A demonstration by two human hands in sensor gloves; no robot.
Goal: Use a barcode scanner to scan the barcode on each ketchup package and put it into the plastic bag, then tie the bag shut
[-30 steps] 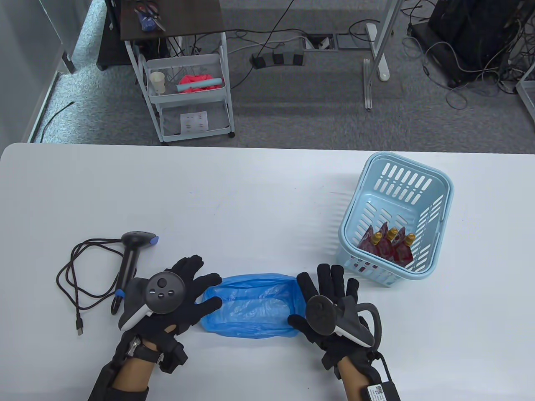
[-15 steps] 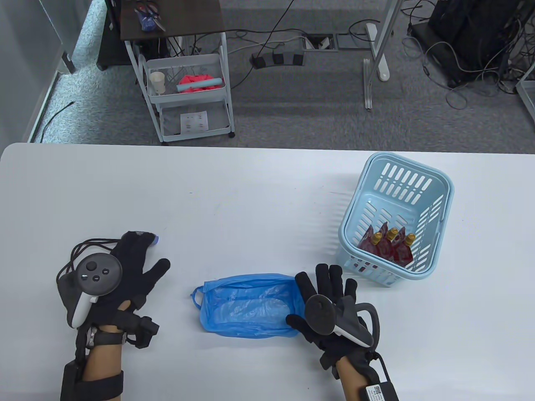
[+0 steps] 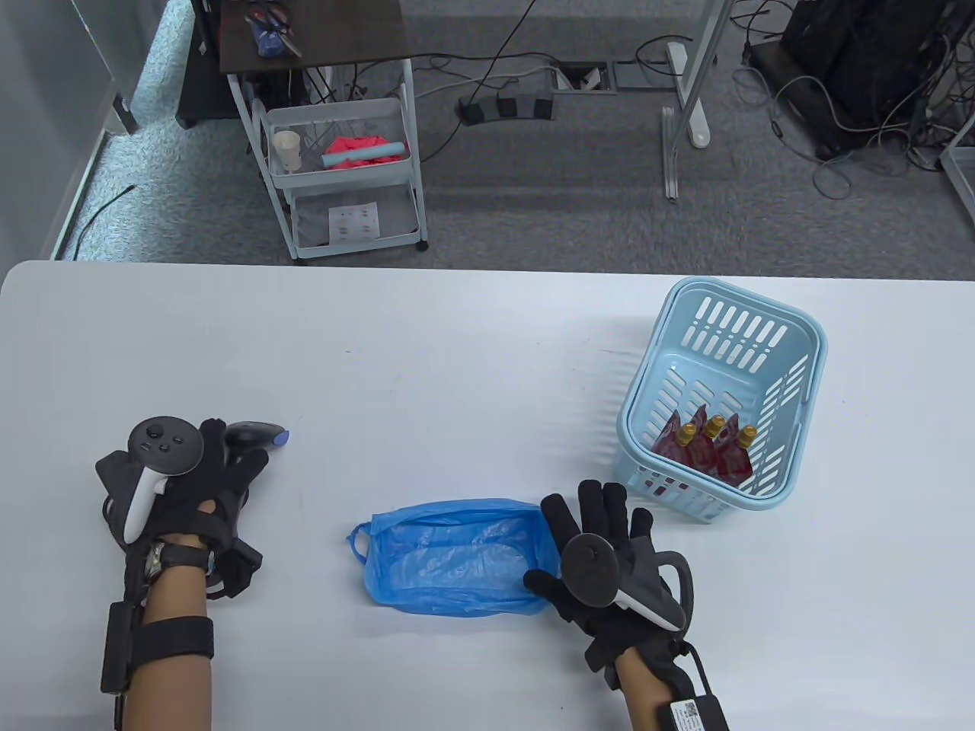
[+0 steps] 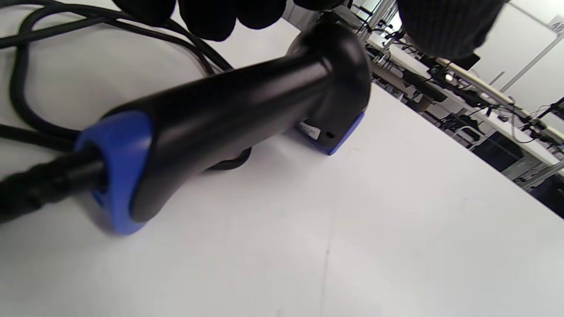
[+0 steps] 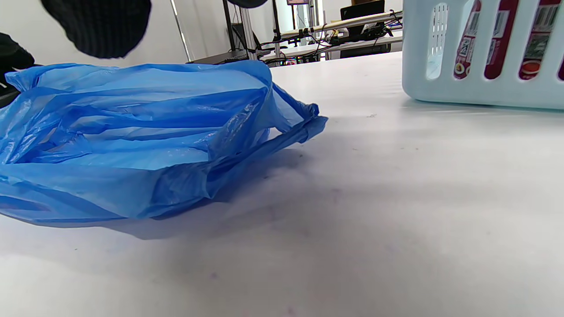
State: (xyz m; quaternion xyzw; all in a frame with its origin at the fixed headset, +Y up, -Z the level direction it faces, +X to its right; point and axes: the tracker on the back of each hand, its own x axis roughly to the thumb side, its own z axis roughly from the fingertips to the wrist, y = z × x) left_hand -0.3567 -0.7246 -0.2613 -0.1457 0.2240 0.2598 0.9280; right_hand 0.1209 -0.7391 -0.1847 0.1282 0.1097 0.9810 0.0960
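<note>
Where the left hand (image 3: 190, 487) hides it, barcode scanner (image 4: 229, 110) shows

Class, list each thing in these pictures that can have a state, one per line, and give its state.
barcode scanner: lying on the table, not lifted
left hand: over the scanner's handle, grip unclear
plastic bag: flat on the table, untied
right hand: fingers straight, at the bag's edge
ketchup packages: upright in the basket
basket: upright
</note>
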